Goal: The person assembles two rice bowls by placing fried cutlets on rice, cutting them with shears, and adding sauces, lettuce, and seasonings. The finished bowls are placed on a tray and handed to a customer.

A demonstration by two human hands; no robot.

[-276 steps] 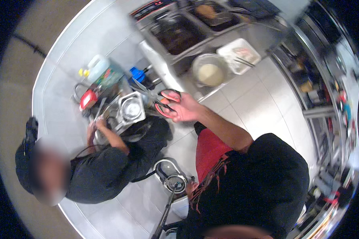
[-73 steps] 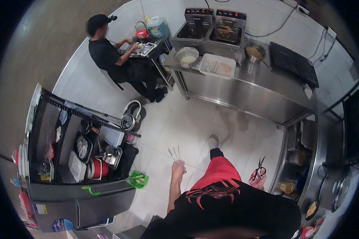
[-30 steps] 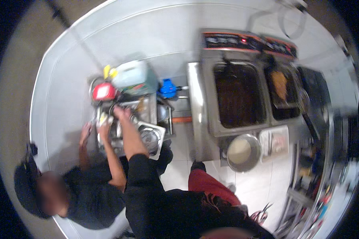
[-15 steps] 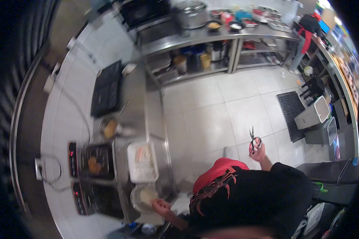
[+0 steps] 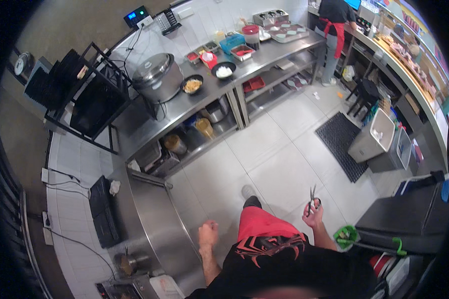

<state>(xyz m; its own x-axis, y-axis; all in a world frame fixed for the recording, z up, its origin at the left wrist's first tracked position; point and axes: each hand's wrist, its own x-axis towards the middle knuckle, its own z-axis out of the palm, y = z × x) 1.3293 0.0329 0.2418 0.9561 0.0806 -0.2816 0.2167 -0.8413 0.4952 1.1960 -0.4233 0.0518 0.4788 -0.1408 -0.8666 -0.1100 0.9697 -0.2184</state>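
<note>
Right hand (image 5: 313, 217): fingers closed around the handle end of a pair of scissors (image 5: 312, 196), blades pointing up and away from the palm, seemingly a little parted. Which fingers pass through the dark loops is too small to tell. Handling estimate: light, stiff metal, not fragile, hazard confined to edges and tips; slippery if the fingers are greasy. Best hold is at the loops, behind the pivot, clear of the blades. Left hand (image 5: 208, 233): well to the left of this grip, apart from the scissors, fingers curled loosely; no object visible in it, though whether the curl hides something I cannot tell. Between the hands, the wearer's red apron (image 5: 264, 223). Just right of the grip and closer to the body, a green dustpan (image 5: 345, 236). Beyond the grip to the right, a black floor mat (image 5: 336, 149) with a grey bin (image 5: 368, 144) beside it. Left of the left hand, a steel counter (image 5: 157, 209). Far ahead and left, a bench bearing a large lidded pot (image 5: 158, 79). Farthest out, a co-worker (image 5: 332, 25) stands beyond the bench's right end.
</note>
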